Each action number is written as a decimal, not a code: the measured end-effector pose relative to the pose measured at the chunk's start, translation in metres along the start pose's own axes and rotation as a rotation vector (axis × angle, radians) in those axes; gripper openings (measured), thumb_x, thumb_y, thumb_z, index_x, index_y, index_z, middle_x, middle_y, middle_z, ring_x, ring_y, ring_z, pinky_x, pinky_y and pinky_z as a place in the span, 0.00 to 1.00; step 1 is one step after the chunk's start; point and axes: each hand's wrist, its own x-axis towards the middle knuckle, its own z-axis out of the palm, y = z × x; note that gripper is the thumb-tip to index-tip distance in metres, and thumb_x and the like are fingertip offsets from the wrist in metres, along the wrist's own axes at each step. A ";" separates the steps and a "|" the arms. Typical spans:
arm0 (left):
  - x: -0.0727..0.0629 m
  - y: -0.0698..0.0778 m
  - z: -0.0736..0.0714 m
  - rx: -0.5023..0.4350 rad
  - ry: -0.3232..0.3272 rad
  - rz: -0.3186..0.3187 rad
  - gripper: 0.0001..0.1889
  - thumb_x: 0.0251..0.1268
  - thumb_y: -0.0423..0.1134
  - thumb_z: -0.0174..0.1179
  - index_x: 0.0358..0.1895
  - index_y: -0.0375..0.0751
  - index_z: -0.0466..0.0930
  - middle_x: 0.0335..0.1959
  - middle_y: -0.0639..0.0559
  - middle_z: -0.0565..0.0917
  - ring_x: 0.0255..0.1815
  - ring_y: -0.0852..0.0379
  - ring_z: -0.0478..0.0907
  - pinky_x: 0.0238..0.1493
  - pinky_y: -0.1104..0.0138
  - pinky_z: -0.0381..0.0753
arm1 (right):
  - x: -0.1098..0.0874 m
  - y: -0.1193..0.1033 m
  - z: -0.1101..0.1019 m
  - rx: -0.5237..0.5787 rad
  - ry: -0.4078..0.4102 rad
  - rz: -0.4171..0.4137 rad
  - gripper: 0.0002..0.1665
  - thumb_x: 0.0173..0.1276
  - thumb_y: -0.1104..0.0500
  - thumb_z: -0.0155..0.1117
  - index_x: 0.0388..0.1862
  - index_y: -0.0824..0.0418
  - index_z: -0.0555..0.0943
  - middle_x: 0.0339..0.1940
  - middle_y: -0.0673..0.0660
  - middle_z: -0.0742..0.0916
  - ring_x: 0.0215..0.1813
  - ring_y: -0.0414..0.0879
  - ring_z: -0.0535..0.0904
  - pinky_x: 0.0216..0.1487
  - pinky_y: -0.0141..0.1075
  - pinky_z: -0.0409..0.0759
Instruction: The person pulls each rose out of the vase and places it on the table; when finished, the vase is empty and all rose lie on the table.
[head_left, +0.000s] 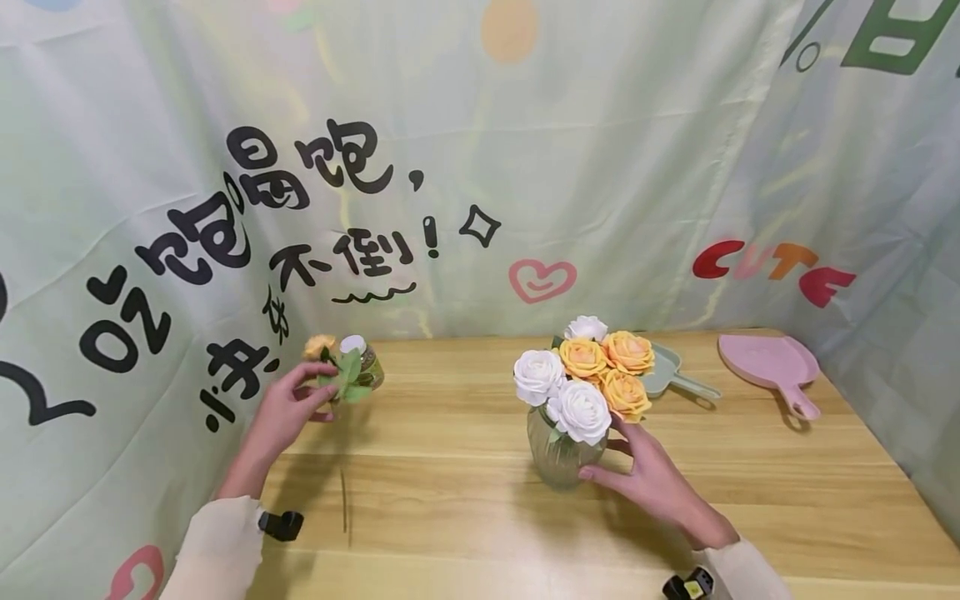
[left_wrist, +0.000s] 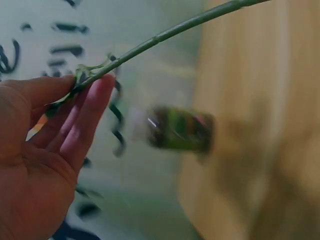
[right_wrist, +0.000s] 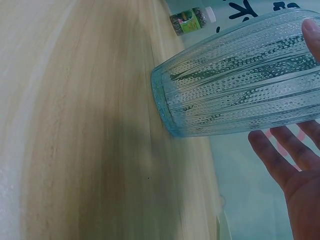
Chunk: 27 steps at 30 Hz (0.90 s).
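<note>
Head view bright; soft shadows on table (head_left: 450, 492); wrist views dimmer; jar (left_wrist: 182, 130) blurred in left wrist.

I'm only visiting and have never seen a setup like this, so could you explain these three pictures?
Gladly. There is no robot here, just a person's two bare hands. The wide picture comes from a camera worn on the head, looking forward and down; the two closer ones come from cameras worn on each wrist.

The left hand pinches the stem of a leafy orange flower. The right hand holds a glass vase by its side, with white and orange roses in it.

On the wooden table are also a small jar with a white lid, a greyish pan and a pink pan, both with handles.
</note>
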 end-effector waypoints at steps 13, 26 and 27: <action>-0.018 -0.086 0.000 0.100 -0.061 -0.210 0.20 0.80 0.30 0.63 0.70 0.31 0.76 0.69 0.25 0.76 0.39 0.55 0.87 0.37 0.62 0.95 | 0.001 0.001 0.000 0.005 -0.002 -0.012 0.59 0.64 0.58 0.85 0.86 0.72 0.60 0.80 0.77 0.72 0.66 0.72 0.84 0.63 0.46 0.91; -0.029 -0.114 0.004 0.260 -0.019 -0.231 0.22 0.82 0.36 0.64 0.72 0.34 0.78 0.45 0.36 0.90 0.31 0.56 0.84 0.33 0.67 0.90 | 0.001 -0.001 -0.001 0.008 -0.004 -0.017 0.59 0.63 0.60 0.85 0.84 0.73 0.61 0.78 0.77 0.74 0.64 0.71 0.85 0.63 0.44 0.91; -0.029 -0.116 0.005 0.269 -0.013 -0.232 0.22 0.82 0.37 0.65 0.72 0.34 0.78 0.42 0.38 0.89 0.31 0.56 0.84 0.32 0.67 0.89 | 0.001 -0.001 -0.001 0.008 -0.004 -0.016 0.59 0.63 0.60 0.85 0.84 0.73 0.61 0.78 0.77 0.74 0.64 0.71 0.85 0.64 0.43 0.91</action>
